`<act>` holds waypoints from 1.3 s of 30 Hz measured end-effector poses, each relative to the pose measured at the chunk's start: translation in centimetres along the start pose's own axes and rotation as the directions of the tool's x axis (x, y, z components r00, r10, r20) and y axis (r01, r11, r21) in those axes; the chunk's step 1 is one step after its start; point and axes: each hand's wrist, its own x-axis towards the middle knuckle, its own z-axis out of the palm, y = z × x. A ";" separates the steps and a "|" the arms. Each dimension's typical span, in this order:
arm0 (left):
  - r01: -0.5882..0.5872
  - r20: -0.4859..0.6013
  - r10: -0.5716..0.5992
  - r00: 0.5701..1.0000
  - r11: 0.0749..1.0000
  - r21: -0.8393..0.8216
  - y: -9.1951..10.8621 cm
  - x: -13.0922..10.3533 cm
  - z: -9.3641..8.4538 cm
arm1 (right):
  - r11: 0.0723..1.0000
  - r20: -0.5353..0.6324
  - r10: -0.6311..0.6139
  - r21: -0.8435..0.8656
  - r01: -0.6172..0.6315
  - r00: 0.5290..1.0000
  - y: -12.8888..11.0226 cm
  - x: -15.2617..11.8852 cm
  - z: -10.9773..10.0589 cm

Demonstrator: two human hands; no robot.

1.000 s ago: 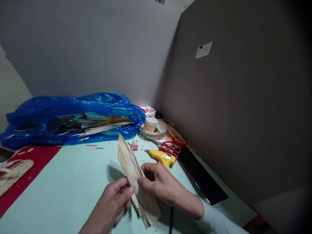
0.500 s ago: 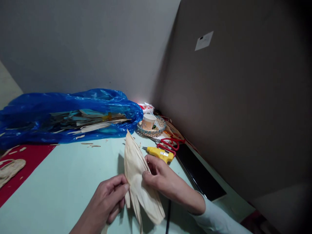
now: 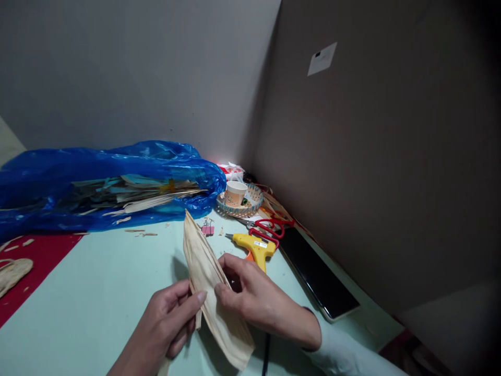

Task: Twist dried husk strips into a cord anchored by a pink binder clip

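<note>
A pale, pleated dried leaf piece (image 3: 207,282), pointed at its top and wider at the bottom, is held over the light green table between both hands. My left hand (image 3: 170,318) pinches its left edge, thumb on the front and fingers curled behind. On the right edge, my right hand (image 3: 250,292) grips it between thumb and fingers. Just beyond my right hand lies a yellow glue gun (image 3: 256,247). A pink binder clip (image 3: 207,230) sits behind the leaf.
A blue plastic bag (image 3: 117,162) of dried leaves lies at the back left. Red-handled scissors (image 3: 274,227), a woven tray (image 3: 254,201) with a paper cup (image 3: 235,193), and a black flat device (image 3: 317,271) are at right. A woven piece (image 3: 14,274) lies on red cloth (image 3: 50,261).
The leaf piece and both hands have shifted slightly left in view. Its loose lower strips are now gathered together, my left thumb lies further over its front, and the pink clip has come into view.
</note>
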 end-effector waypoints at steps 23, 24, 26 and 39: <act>-0.057 -0.047 0.059 0.997 0.998 0.035 -0.2 0.1 -0.3 | 0.997 -0.040 0.052 -0.057 -0.055 0.998 -0.3 -0.4 1.8; -0.071 -0.038 0.073 0.997 0.997 0.034 -0.2 0.2 -0.3 | 0.998 -0.030 0.063 -0.029 -0.064 0.998 -0.3 -0.3 1.8; -0.107 -0.035 0.108 0.994 0.994 0.030 -0.2 0.3 -0.2 | 0.996 -0.004 0.088 0.035 -0.087 0.996 -0.5 -0.2 1.7; -0.086 -0.054 0.087 0.995 0.996 0.026 -0.3 0.1 0.3 | 0.708 0.029 -0.045 0.706 0.011 0.999 -3.1 -2.7 -4.9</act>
